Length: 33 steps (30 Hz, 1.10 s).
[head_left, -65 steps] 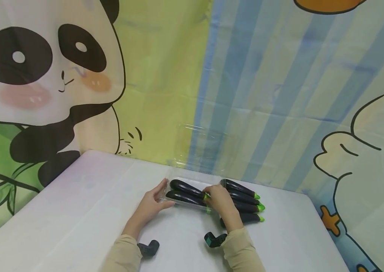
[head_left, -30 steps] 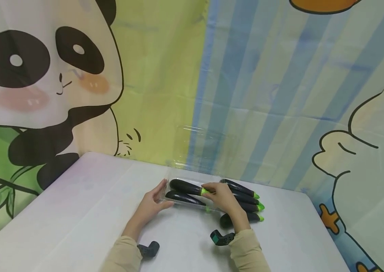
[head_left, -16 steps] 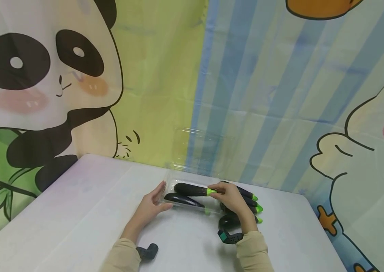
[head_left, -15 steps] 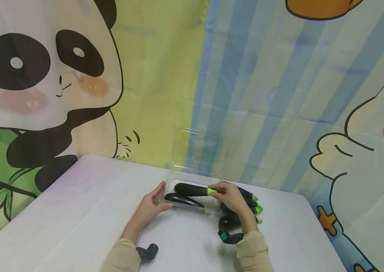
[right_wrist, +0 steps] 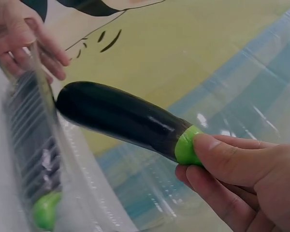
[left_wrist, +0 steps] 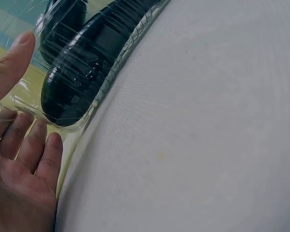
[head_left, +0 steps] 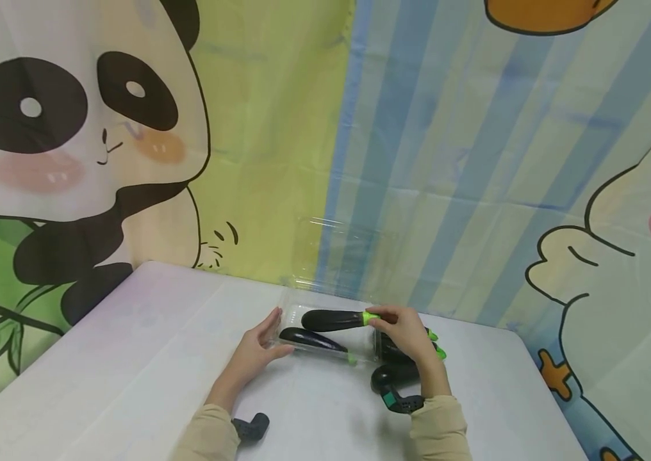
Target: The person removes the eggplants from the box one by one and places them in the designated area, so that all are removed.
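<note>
Right hand: The right hand (head_left: pixel 403 326) pinches an eggplant (head_left: pixel 331 320) by its green stem end, thumb against fingers.
Held eggplant: Tilted over the clear box (head_left: pixel 361 344), near the counter's (head_left: pixel 129 358) back edge; whether its blunt end touches the plastic is hard to tell.
Left hand: Loosely spread fingers of the left hand (head_left: pixel 253 349) lie against the box's left end, seemingly steadying it.
Box: A second eggplant (head_left: pixel 314 338) lies inside along the front wall; the lid (head_left: pixel 348 250) stands raised behind.
Pile: Other eggplants (head_left: pixel 395 374) lie toward the counter's right edge, just beside the box.
Step in hand: Apparently shifting one eggplant between box and pile; which way cannot be told from this moment.
Next move: Calls for a firm pinch, the blunt end kept clear of the rim and the box held still.
Out of sight: The right hand and forearm cover part of the pile, blocking a count; the counter's front edge is cut off, and the transparent lid blurs into the curtain (head_left: pixel 268 128).
</note>
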Available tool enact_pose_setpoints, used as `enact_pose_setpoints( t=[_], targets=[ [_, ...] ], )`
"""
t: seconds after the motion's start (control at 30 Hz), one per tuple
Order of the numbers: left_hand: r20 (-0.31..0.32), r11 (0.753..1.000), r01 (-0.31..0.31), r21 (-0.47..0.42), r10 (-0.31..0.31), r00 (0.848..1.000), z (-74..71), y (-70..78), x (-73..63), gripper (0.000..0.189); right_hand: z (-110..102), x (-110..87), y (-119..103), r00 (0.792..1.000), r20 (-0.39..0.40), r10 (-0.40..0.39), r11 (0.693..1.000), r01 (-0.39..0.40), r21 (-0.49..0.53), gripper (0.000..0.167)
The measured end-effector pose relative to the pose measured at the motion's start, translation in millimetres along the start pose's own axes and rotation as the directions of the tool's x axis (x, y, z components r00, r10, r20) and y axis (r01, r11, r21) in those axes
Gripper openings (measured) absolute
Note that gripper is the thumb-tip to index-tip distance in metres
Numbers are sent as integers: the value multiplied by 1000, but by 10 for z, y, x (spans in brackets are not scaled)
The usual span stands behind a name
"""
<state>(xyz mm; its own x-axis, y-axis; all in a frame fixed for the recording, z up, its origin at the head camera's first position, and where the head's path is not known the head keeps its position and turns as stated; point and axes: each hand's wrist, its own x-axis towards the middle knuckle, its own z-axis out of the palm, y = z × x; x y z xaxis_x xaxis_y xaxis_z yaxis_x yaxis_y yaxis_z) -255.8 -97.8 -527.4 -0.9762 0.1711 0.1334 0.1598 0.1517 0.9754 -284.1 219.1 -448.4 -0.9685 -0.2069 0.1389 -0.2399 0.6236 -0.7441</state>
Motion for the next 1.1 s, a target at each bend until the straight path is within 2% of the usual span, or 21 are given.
enact_pose_setpoints(
  t=[0.17, 0.43, 0.73, 0.87, 1.0, 1.1],
  targets=[
    [22, 1000, 7, 2, -7, 1000, 1, 30, 5, 95, -186, -72, -2, 998, -60, 25, 1000, -25, -6, 28],
    [26, 998, 25, 61, -26, 999, -30, 112, -6, 92, -505, -186, -8, 994, -70, 80, 996, -77, 37, 33],
    [30, 997, 34, 66, -36, 999, -30, 136, -5, 93, -817, -378, 181, 984, -155, 82, 997, -78, 28, 38],
    [23, 998, 26, 64, -28, 999, -34, 74, 10, 93, -896, -443, 272, 974, -195, 116, 993, -107, 58, 44],
    [13, 999, 14, 50, -15, 1000, -29, -84, 61, 94, -961, -496, 322, 962, -227, 153, 987, -137, 84, 51],
    [5, 999, 7, 50, -8, 1000, -23, -189, 98, 95, -1011, -545, 344, 944, -269, 188, 981, -170, 92, 54]
  ],
)
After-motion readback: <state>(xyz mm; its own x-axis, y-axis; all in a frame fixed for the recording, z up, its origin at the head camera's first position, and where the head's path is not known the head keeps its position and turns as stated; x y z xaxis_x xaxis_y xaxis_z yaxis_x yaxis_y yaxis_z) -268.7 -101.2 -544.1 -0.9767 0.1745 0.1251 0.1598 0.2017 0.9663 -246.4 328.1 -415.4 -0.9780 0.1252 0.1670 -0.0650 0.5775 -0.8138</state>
